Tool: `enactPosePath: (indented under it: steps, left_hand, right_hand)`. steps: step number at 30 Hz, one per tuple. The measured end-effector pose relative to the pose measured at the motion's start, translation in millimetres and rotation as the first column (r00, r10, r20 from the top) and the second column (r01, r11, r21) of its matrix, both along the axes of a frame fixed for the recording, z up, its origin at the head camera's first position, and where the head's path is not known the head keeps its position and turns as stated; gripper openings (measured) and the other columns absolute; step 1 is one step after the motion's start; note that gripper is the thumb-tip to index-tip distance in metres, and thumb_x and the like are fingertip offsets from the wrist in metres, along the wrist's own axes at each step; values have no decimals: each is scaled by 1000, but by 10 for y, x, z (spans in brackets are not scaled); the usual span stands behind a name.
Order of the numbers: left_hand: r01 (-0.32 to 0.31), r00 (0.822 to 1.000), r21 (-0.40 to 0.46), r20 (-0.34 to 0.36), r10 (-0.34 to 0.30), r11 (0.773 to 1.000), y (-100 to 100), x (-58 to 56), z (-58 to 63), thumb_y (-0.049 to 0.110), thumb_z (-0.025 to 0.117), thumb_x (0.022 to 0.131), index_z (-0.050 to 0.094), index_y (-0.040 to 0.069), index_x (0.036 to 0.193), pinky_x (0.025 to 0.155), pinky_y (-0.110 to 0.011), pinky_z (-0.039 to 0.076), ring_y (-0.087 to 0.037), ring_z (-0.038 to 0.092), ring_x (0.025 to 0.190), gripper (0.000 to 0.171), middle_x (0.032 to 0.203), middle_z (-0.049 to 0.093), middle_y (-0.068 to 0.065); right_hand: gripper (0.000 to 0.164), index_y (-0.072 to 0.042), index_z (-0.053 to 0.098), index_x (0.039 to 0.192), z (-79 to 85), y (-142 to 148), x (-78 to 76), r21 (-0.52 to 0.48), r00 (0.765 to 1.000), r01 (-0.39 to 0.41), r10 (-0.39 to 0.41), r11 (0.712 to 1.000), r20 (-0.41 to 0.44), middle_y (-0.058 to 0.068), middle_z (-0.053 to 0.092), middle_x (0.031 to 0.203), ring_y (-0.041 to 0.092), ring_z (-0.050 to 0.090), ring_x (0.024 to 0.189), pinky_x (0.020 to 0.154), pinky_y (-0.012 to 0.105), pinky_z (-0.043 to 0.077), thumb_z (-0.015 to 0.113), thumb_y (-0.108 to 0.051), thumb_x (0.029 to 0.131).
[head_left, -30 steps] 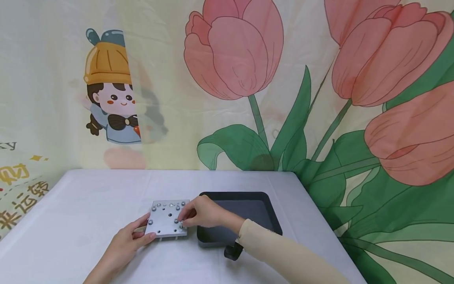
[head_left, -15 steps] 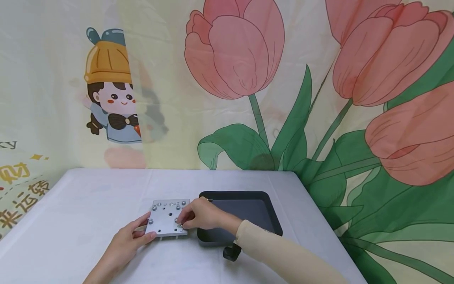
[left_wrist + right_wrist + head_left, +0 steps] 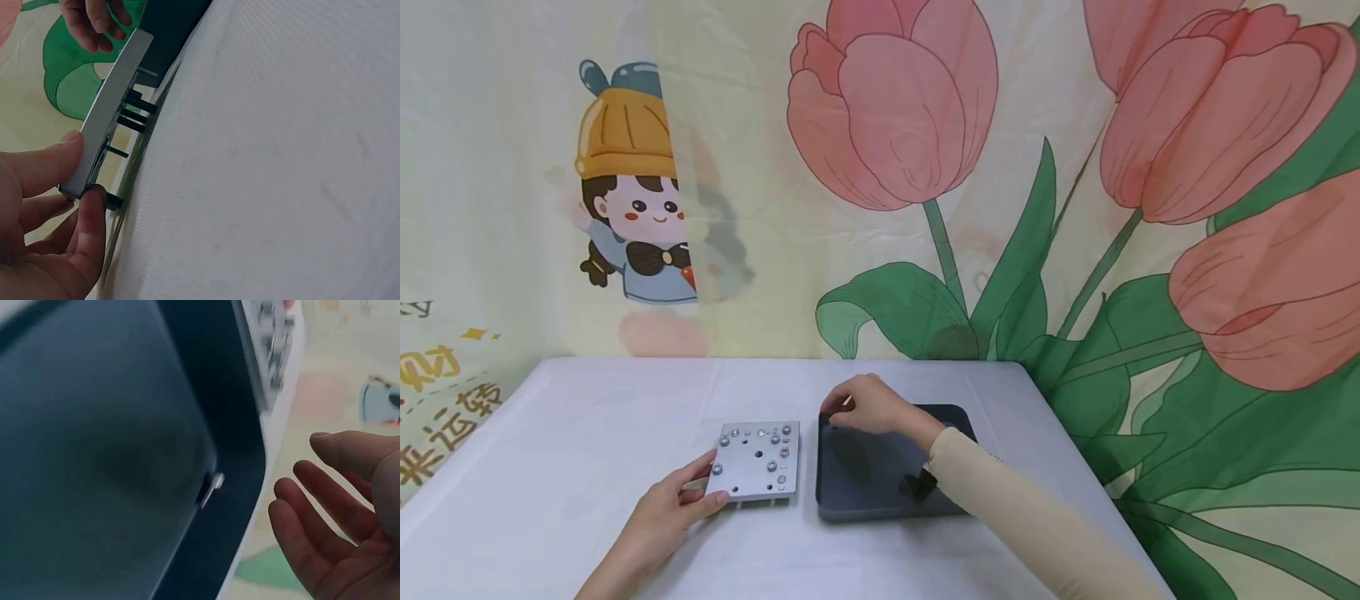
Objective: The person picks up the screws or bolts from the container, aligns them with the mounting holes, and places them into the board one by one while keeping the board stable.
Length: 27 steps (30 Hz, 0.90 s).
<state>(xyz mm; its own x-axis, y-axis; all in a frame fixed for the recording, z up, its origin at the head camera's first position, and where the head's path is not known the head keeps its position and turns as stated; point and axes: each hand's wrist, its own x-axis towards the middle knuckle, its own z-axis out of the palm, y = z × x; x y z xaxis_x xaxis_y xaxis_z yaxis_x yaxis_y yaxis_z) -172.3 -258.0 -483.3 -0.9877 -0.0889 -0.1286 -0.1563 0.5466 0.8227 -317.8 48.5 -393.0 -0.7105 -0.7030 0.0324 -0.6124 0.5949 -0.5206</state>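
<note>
My left hand [image 3: 658,517] grips the left edge of a silver metal plate [image 3: 751,482], thumb on top and fingers beneath. Several socket-head screws [image 3: 772,467] stand in its holes. In the left wrist view, dark screw ends [image 3: 132,122] jut out under the plate, which is held a little above the cloth. My right hand [image 3: 874,404] hovers over the far left corner of a dark tray [image 3: 880,512]. The right wrist view shows its fingers loosely bent, thumb apart, with nothing between them. One small screw [image 3: 212,489] lies in the tray's corner, close to that hand.
A white cloth covers the table [image 3: 587,442]. The tray stands just right of the plate, with a narrow gap between. A printed backdrop [image 3: 760,275] with tulips hangs behind the table's far edge. A black wrist camera [image 3: 919,483] sits under the right wrist.
My right hand has left the plate's right edge and moved right and away, over the tray's far left corner. The left hand and plate have stayed put.
</note>
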Motion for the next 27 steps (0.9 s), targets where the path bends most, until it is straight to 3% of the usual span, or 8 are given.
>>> enactPosePath:
  steps: [4, 10, 15, 22, 27]
  left_hand:
    - [0, 1000, 5, -4, 0, 1000, -18, 15, -9, 41, 81, 95, 37, 14, 166, 94, -35, 54, -34, 62, 131, 88, 160, 48, -24]
    - [8, 1000, 14, -25, -8, 1000, -22, 36, -21, 41, 81, 95, 39, 14, 166, 86, -22, 51, -31, 63, 129, 87, 159, 50, -23]
    - [6, 999, 0, -33, -6, 1000, -12, 28, -22, 41, 82, 94, 39, 15, 165, 89, -26, 51, -33, 63, 130, 87, 159, 51, -22]
    - [0, 1000, -11, -12, 0, 1000, -9, -16, -16, 44, 82, 94, 39, 16, 166, 97, -41, 53, -33, 63, 129, 88, 159, 50, -23]
    - [-6, 1000, -21, -5, 6, 1000, -16, -15, -17, 44, 81, 94, 39, 15, 166, 96, -41, 53, -34, 63, 129, 89, 159, 50, -23]
  right_hand:
    - [23, -8, 80, 122, -43, 84, -125, 55, 1000, 17, -17, 998, -13, 5, 79, 115, 21, 74, 104, 87, 28, 57, 75, -10, 99]
    - [27, -10, 79, 125, -194, 113, -197, 163, 1000, 20, -17, 986, -18, 3, 78, 117, 16, 70, 108, 93, 30, 55, 76, -10, 98]
    - [31, -10, 77, 129, -277, 93, -208, 196, 1000, 14, -16, 980, 10, 1, 77, 121, 14, 68, 112, 98, 31, 53, 77, -10, 98]
    - [33, -10, 75, 132, -319, 58, -208, 220, 999, 37, -39, 975, 8, 3, 76, 125, 17, 67, 118, 101, 32, 53, 75, -10, 99]
    - [32, -11, 77, 130, -371, 31, -238, 260, 1000, 22, -19, 965, -14, 1, 77, 122, 15, 69, 114, 99, 29, 53, 77, -13, 98]
